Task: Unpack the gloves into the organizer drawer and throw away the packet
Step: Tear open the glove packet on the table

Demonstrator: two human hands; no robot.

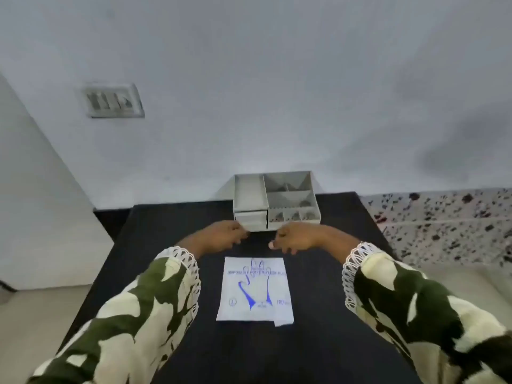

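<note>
- The glove packet lay flat on the black table, near side, right between the two sleeves, with nothing touching it. White, blue hand outline printed on it, and the near right corner looked a bit torn or folded.
- The organizer sat at the far edge against the wall, with open compartments on top and the drawer at its front left. The drawer looked pushed in or barely out, honestly couldn't tell.
- The left hand was out by the drawer front, fingers loosely curled and holding nothing. Whether it actually touched the drawer, can't say, too blurry.
- The right hand was just right of that, near the organizer's base, also loose and empty.
- My guess on handling: the packet would be super light and floppy, thin paper or film, probably slick on that cloth. I'd pinch it at an edge, maybe that ragged corner, and not squeeze the middle. The gloves inside should be soft and limp, so easy to stuff in a drawer.
</note>
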